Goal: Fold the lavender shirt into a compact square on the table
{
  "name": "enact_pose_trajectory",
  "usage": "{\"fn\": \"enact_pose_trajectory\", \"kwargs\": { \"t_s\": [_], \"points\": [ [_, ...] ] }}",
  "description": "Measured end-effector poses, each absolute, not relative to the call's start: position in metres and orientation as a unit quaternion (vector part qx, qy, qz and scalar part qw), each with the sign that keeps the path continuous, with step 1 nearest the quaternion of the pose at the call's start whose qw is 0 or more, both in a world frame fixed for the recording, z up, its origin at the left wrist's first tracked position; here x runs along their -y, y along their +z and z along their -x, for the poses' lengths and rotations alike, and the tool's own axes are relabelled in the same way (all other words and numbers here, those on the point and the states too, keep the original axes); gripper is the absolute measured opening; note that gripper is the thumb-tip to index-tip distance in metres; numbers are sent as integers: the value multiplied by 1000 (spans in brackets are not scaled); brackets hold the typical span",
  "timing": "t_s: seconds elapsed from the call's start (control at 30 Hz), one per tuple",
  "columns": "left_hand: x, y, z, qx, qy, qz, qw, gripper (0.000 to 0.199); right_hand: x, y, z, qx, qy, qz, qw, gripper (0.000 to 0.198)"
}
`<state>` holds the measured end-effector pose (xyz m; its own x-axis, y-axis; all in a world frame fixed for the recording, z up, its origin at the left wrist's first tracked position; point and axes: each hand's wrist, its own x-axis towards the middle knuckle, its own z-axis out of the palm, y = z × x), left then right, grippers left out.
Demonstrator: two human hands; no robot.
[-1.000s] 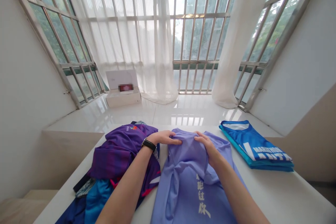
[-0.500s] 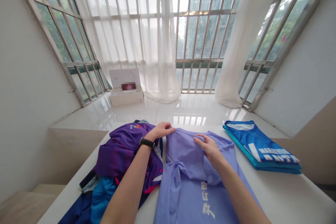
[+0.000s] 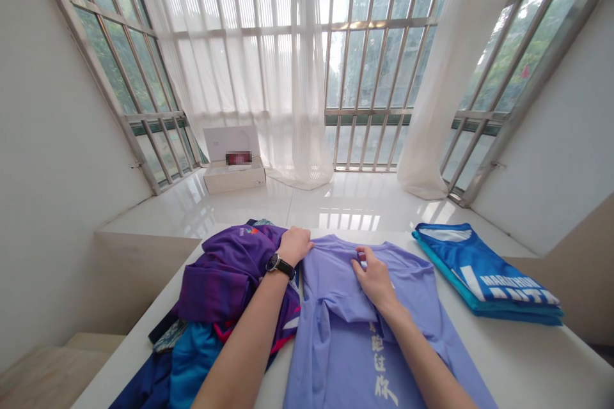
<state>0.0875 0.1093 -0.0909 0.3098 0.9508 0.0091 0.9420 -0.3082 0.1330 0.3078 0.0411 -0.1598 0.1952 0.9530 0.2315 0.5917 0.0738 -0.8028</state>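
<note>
A lavender T-shirt (image 3: 336,358) with white lettering lies partly folded on the white table in front of me, its left side turned inward. My left hand (image 3: 295,245), wearing a black-strapped watch (image 3: 280,264), is closed on the shirt's upper left edge near the shoulder. Over the shirt's upper middle, below the collar, my right hand (image 3: 378,278) has its fingers bent, with thumb and forefinger apart. No cloth shows between them. Beside my left arm is a heap with a purple shirt (image 3: 215,287) on top.
A folded stack of blue shirts (image 3: 484,268) rests at the table's right. Blue garments (image 3: 192,354) hang out from under the purple one at left. An open white box (image 3: 235,177) stands on the glossy sill (image 3: 307,211), before white curtains (image 3: 307,108) and a barred window.
My left hand has turned over at the shirt's edge, so the watch face now shows. My right hand has drawn slightly back from the collar and its fingers have curled more.
</note>
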Motion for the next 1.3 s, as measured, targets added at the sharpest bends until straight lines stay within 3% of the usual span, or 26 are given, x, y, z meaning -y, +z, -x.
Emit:
{"fn": "enact_pose_trajectory", "kwargs": {
  "t_s": [0.23,0.4,0.6,0.8,1.03,1.2,1.3],
  "points": [
    [-96,-84,-102,-594,54,-802,-17,25,-41,-154,-324,671,181,625,356,42],
    [-73,-79,-138,-532,60,-844,-3,29,-38,-148,-374,692,108,653,289,43],
    [-55,-112,-159,-448,44,-892,53,66,-25,-172,-397,704,68,677,205,58],
    [-66,-134,-151,-440,15,-888,134,80,-25,-168,-417,734,47,655,173,47],
    [-57,-124,-165,-401,72,-910,78,70,-28,-137,-446,785,77,596,147,35],
    [-43,-118,-183,-373,119,-918,53,45,-37,-132,-448,804,87,573,132,23],
    [-46,-113,-196,-404,107,-907,46,40,-42,-129,-451,808,99,566,127,19]
  ]
}}
